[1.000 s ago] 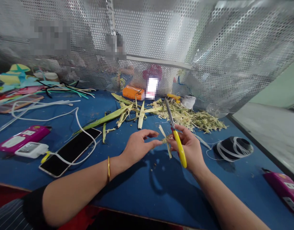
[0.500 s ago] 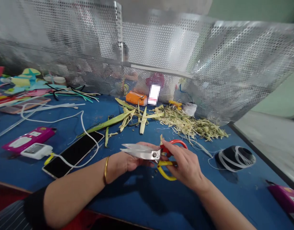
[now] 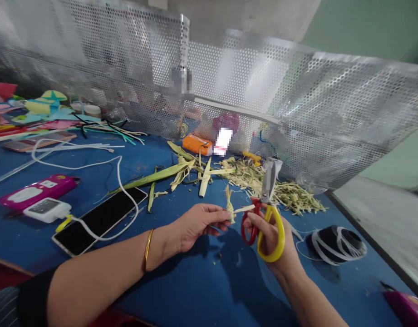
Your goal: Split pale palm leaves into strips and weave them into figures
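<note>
My left hand (image 3: 202,222) pinches a small bundle of pale dried husk (image 3: 230,210) between thumb and fingertips, above the blue table. A husk strip (image 3: 244,208) runs from that bundle toward my right hand (image 3: 280,236). My right hand is closed on the scissors (image 3: 268,186), which have one red and one yellow handle loop. Their blades point up and away, pressed nearly together. Whether the right fingertips also grip the strip's end, I cannot tell. Beyond my hands lie long green husk leaves (image 3: 154,177) and a heap of shredded husk (image 3: 290,195).
On the left a black phone (image 3: 100,222), a white cabled device (image 3: 47,210) and a magenta pouch (image 3: 38,191) lie together. A dark spool with white thread (image 3: 336,245) stands right. An orange packet (image 3: 197,144) sits before the perforated metal screen (image 3: 229,68).
The scissors have swung from pointing left across my left hand to pointing up and away on the right. My hands have moved apart, with the husk bundle now visible between them.
</note>
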`<state>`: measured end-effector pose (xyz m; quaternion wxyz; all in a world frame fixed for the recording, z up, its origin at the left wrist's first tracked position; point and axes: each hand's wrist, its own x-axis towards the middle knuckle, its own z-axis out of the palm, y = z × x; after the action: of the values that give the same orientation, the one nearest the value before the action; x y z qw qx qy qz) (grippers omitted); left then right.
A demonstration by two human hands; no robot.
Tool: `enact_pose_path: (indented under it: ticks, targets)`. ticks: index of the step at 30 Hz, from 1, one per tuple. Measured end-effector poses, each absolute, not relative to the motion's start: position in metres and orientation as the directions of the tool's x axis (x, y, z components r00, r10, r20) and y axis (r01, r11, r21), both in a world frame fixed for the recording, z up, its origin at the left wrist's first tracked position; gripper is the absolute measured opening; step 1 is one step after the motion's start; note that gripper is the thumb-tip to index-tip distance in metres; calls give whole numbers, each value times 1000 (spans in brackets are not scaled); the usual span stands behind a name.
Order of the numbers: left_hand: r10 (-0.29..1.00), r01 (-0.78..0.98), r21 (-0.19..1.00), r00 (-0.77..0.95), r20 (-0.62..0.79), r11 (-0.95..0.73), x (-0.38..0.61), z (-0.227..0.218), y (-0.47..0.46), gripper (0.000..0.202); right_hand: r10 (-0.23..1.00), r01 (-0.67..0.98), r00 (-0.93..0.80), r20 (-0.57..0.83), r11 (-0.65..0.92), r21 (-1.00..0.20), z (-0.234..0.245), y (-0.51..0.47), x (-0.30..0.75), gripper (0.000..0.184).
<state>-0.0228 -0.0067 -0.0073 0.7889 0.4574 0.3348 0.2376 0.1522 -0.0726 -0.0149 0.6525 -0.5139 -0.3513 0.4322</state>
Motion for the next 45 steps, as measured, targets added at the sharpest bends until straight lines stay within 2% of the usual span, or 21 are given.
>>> enact_pose_path:
  ticks: [4, 9, 13, 16, 22, 27, 30, 33, 35, 40, 45]
  targets:
    - [643, -8, 883, 688, -336, 470, -21, -10, -9, 28, 945, -252, 328, -6, 82, -964, -18, -73, 146, 62]
    - [627, 7, 888, 706, -330, 460, -20, -12, -10, 33, 954, -123, 296, 39, 79, -989, -15, -76, 142, 54]
    - [648, -34, 864, 677, -349, 502, -19, -10, -11, 27, 947, -19, 316, 54, 64, -998, -13, -77, 141, 50]
    - [682, -73, 853, 638, -358, 516, -17, -9, -12, 25, 942, -36, 330, 58, 74, -997, -14, -77, 139, 54]
    - [798, -100, 911, 528, -291, 399, -13, -10, -14, 20, 928, -21, 366, 71, 84, -996, -20, -77, 135, 51]
    - [813, -115, 902, 493, -311, 415, -16, -8, -9, 24, 930, 7, 365, 39, 39, -999, -13, -76, 143, 53]
    - [815, -134, 901, 496, -299, 412, -23, -5, 0, 28, 939, 146, 335, 79, 31, -989, 3, -81, 161, 59]
    - [833, -128, 913, 472, -288, 388, -31, -3, 10, 29, 965, 366, 218, 145, 57, -929, 16, -91, 186, 56]
    - [835, -161, 901, 469, -289, 402, -34, -2, 14, 26, 984, 460, 133, 120, 46, -887, 20, -98, 202, 56]
    - [821, -251, 846, 476, -315, 470, -36, -3, 18, 21, 1000, 532, 28, 1, -14, -847, 19, -105, 216, 57]
    - [830, -318, 805, 440, -342, 500, -35, -3, 18, 15, 1000, 610, -12, 3, 10, -793, 13, -100, 206, 53]
